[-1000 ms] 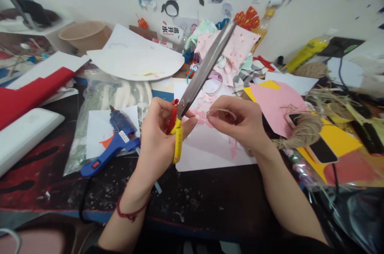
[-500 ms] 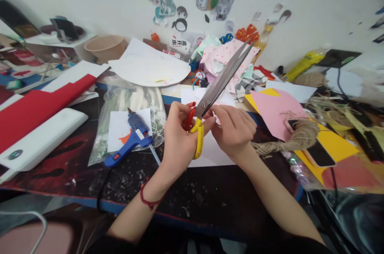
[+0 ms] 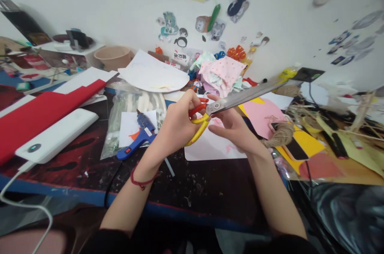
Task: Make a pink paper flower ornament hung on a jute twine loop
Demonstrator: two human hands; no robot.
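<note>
My left hand (image 3: 177,124) is closed on a pair of scissors (image 3: 240,99) by their red and yellow handles. The long metal blades look closed together and point right, reaching over the table. My right hand (image 3: 237,126) is just behind and below the blades near the pivot, its thumb and fingers apart. Whether its fingertips touch the scissors is hidden. Below both hands lies a white sheet of paper (image 3: 210,153) with small pink pieces or marks on it. To the left, a blue glue gun (image 3: 140,137) rests by a small white paper.
Left are a white power bank (image 3: 60,134) with a cable and red sheet material (image 3: 45,114). Behind are a plastic bag (image 3: 120,102), white board (image 3: 153,74) and fabric scraps (image 3: 222,72). Right lie pink paper (image 3: 261,112), twine (image 3: 280,134) and a phone (image 3: 295,150).
The scissors have swung from pointing steeply up and right to lying flatter toward the right. My right hand's fingers have spread from a closed grip. The view has tilted up, showing more wall.
</note>
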